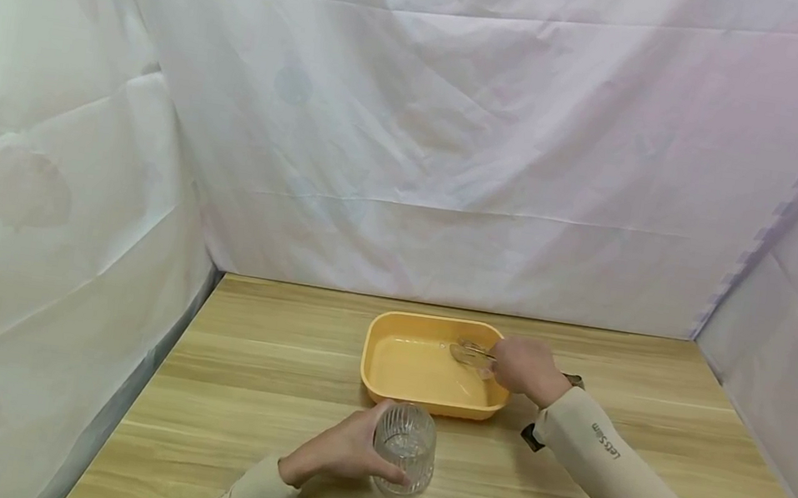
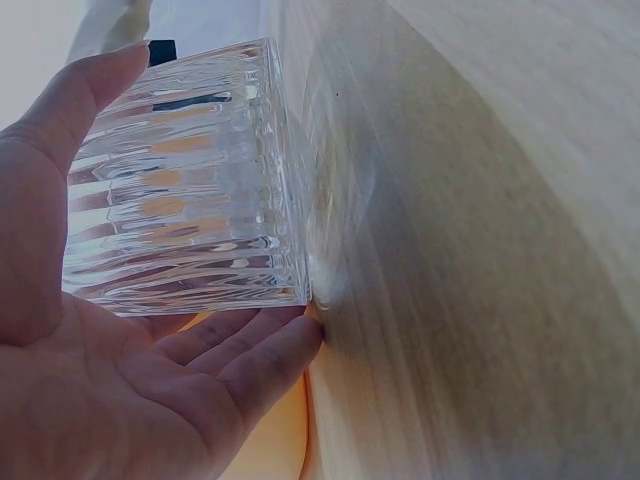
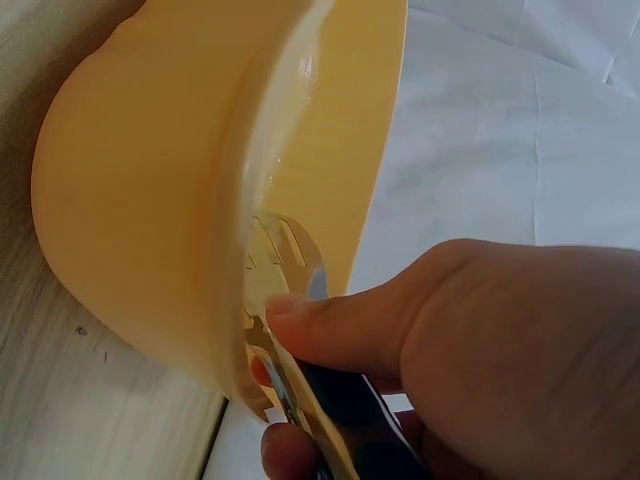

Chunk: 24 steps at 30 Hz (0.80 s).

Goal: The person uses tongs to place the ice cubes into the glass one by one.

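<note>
A clear ribbed glass (image 1: 410, 452) stands on the wooden table, in front of a yellow rectangular basin (image 1: 431, 407). My left hand (image 1: 346, 446) holds the glass from the left. In the left wrist view, the thumb lies along one side of the ribbed wall and the fingers (image 2: 270, 365) along the other, near the base. My right hand (image 1: 526, 367) is over the basin's right rim and grips a pair of metal tongs (image 3: 285, 250). Their slotted ends reach down inside the basin, partly hidden by its wall in the right wrist view.
The wood-grain table (image 1: 262, 366) spreads out on both sides of the basin. White cloth (image 1: 429, 135) hangs behind the table, with more at the left and right. Small shiny drops or clear bits (image 1: 443, 345) show inside the basin.
</note>
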Each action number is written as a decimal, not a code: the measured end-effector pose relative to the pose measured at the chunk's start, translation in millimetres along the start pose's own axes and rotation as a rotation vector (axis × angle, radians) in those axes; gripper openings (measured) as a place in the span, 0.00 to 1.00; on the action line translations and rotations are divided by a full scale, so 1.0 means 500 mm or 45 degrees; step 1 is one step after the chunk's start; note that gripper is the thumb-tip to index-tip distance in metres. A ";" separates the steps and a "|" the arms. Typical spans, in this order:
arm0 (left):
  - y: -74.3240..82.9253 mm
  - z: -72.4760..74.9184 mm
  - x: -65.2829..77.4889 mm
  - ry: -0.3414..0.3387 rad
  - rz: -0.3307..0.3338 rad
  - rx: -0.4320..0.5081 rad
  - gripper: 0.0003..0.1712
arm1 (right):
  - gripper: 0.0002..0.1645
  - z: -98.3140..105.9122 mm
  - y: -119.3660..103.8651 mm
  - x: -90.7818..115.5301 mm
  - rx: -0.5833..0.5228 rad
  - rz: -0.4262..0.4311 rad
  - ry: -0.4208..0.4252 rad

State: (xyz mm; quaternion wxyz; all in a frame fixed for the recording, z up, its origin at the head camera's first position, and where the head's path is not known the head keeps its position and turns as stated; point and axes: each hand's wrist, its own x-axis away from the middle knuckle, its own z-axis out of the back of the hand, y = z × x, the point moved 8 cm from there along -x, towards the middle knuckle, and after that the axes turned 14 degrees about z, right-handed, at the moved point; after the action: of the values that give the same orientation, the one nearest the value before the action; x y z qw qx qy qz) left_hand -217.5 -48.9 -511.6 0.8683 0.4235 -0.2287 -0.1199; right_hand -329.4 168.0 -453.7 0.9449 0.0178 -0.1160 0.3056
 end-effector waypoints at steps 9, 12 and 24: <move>0.000 -0.001 -0.002 0.013 -0.006 -0.020 0.56 | 0.13 0.005 -0.015 0.004 0.047 0.047 0.090; 0.000 -0.002 -0.001 0.014 0.000 -0.025 0.54 | 0.16 0.004 -0.017 0.005 0.064 0.058 0.103; 0.006 0.000 0.002 0.011 -0.014 -0.010 0.54 | 0.18 0.010 -0.027 0.011 0.067 0.077 0.154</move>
State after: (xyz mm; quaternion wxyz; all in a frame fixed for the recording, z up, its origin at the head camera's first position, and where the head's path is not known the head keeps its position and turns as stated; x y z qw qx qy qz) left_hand -216.5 -47.6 -509.2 0.8702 0.4219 -0.2221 -0.1238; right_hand -318.3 159.9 -446.8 0.9397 0.0205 -0.0512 0.3376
